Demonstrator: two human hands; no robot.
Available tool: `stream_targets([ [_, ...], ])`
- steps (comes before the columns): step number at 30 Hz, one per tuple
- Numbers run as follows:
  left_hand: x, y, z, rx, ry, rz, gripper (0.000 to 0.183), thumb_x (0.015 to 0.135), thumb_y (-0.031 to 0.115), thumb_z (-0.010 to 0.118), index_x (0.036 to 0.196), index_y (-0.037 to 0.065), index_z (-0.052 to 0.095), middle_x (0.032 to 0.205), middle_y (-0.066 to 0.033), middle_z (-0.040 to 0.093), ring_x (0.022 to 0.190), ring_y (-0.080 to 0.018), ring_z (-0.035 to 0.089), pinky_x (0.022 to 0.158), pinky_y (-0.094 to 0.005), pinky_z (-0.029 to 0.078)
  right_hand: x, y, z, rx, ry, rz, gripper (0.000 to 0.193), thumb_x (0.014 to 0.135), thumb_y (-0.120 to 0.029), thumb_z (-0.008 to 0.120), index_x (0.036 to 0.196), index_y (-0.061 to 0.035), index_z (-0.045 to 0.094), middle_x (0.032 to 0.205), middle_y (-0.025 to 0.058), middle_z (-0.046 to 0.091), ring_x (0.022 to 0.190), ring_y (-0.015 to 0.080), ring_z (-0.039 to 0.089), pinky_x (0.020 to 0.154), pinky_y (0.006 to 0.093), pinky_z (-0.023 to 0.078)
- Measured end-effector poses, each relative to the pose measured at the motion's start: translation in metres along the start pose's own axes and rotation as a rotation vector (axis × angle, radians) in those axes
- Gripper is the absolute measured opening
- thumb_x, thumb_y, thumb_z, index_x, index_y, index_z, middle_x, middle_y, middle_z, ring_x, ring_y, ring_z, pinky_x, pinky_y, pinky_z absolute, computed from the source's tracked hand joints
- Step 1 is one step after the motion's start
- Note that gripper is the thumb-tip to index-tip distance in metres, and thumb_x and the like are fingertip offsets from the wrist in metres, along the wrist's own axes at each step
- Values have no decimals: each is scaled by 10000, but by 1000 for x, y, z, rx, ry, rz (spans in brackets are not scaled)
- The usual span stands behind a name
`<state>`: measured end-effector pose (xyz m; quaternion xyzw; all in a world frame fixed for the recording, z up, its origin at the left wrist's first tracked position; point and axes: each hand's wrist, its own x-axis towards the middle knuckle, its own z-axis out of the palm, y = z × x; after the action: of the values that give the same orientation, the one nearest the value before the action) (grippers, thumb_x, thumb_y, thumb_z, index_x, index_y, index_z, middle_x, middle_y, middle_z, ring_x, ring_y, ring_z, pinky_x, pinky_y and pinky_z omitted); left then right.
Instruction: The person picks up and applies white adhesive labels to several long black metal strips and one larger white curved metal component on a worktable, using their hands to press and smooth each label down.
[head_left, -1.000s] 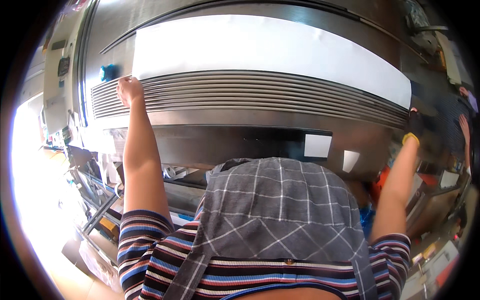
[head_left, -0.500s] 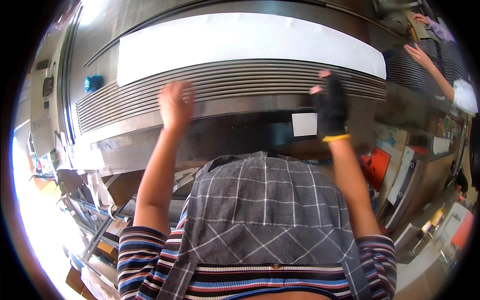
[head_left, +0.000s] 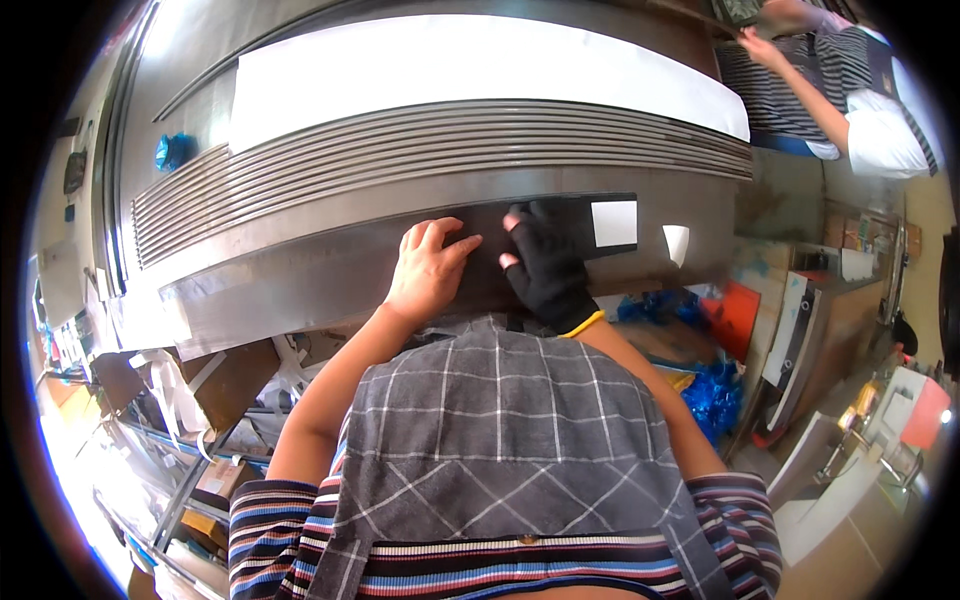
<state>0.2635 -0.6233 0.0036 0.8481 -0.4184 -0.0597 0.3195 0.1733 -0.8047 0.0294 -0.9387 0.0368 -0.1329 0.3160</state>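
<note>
My bare left hand (head_left: 432,268) rests on a dark flat strip (head_left: 380,228) near the front of the metal table, fingers loosely bent and apart. Close to its right, my right hand (head_left: 548,265), in a black glove with bare fingertips and a yellow cuff, lies over the same strip, thumb and finger apart. Nothing shows in either hand. A white square of paper (head_left: 614,223) lies on the strip's right end. Beyond both hands, several long thin metal rods (head_left: 440,145) lie side by side, with a long white sheet (head_left: 480,70) behind them.
A crumpled blue wrapping (head_left: 174,152) sits left of the rods. A small white piece (head_left: 676,244) lies right of the strip. Shiny blue material (head_left: 712,400) and an orange sheet (head_left: 732,320) are below at right. A co-worker's arm (head_left: 808,95) reaches in at far right.
Both my hands have come back from over the rods toward me and closer together, onto the dark strip. The co-worker at far right has shifted leftward in view.
</note>
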Motion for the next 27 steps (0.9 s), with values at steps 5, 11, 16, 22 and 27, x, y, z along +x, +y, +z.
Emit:
stream_targets([
  [5, -15, 1, -14, -139, -112, 87, 210, 673, 99, 719, 868, 101, 643, 1256, -101, 515, 1200, -339, 436, 1001, -495, 357, -22, -11, 1, 136, -149, 68, 144, 809, -181, 630, 900, -70, 618, 903, 121, 626, 846, 305, 601, 717, 415, 491],
  [11, -19, 8, -19, -180, -266, 104, 230, 662, 169, 749, 759, 97, 554, 1305, -90, 490, 1289, -323, 377, 1071, -532, 279, 5, -16, 6, -244, -63, 189, 217, 761, -118, 646, 971, -69, 629, 911, 108, 614, 882, 298, 590, 753, 396, 484],
  [16, -20, 8, -17, -177, -285, 106, 249, 667, 152, 745, 805, 91, 547, 1326, -91, 468, 1305, -321, 354, 1078, -530, 275, -5, -3, 8, -121, -117, 177, 172, 732, -120, 640, 899, -91, 610, 921, 103, 576, 926, 303, 543, 799, 402, 462],
  [22, -21, 6, -15, -201, -270, 112, 241, 670, 143, 745, 797, 91, 547, 1329, -94, 468, 1312, -326, 348, 1088, -538, 257, -4, -4, 9, -130, -90, 189, 167, 730, -115, 636, 894, -93, 614, 943, 99, 574, 932, 301, 541, 799, 398, 463],
  [27, -22, 5, -17, -240, -301, 84, 234, 674, 139, 745, 780, 95, 541, 1353, -99, 454, 1332, -341, 323, 1092, -557, 240, -3, -6, 9, -133, -63, 202, 162, 733, -118, 639, 891, -93, 615, 952, 90, 576, 933, 297, 545, 794, 393, 467],
])
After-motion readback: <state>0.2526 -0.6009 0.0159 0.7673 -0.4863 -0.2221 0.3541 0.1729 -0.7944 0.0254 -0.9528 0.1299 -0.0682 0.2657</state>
